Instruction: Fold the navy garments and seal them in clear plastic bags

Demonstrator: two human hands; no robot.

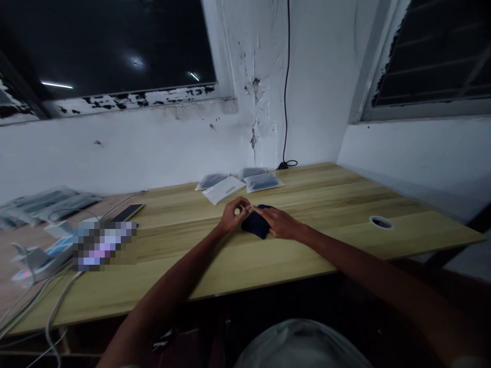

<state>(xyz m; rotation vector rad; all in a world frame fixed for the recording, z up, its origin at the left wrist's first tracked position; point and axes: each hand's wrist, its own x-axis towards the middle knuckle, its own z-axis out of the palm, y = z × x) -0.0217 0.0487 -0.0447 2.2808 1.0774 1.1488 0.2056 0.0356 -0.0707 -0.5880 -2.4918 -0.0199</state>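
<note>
A small dark navy cloth item (256,226), apparently folded, lies on the wooden table between my hands. My left hand (233,214) is at its left upper edge, with thumb and index finger curled into a pinch. Whatever sits between those fingertips is too small to make out. From the right, my right hand (283,223) rests over the cloth and grips its right side, its fingertips reaching the left hand's. Part of the cloth is hidden under the right fingers.
Behind my hands lie a white flat packet (223,190) and several frosted pouches (264,182) with dark contents. To the left are a phone (128,213), a power strip (48,260) with cables, and plastic-wrapped packs (46,204). A round cable hole (381,223) is at right.
</note>
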